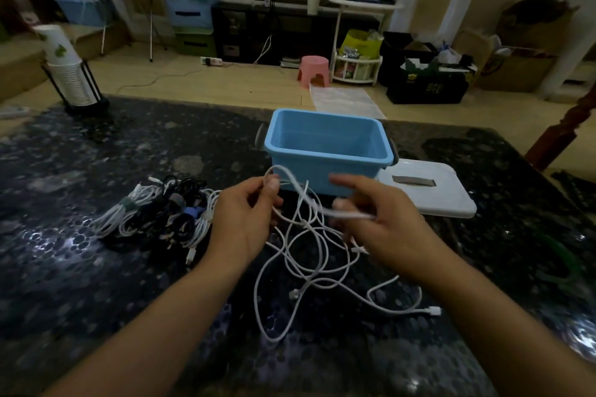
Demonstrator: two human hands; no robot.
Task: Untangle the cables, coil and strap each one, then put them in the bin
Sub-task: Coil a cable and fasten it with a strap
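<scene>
At the worktop's centre, untangling is the step in hand: the left hand pinches a loop of the white cable, the right hand pinches a strand beside it. Next, I judge, one end must be drawn free of the snarl. One blue bin stands at twelve o'clock; one cable pile lies at nine, its count unclear.

A single wide-angle view from the person's head looks forward and down over a dark speckled tabletop. Both forearms reach in from the bottom edge, hands close below centre; the cluttered room floor lies well beyond them.
</scene>
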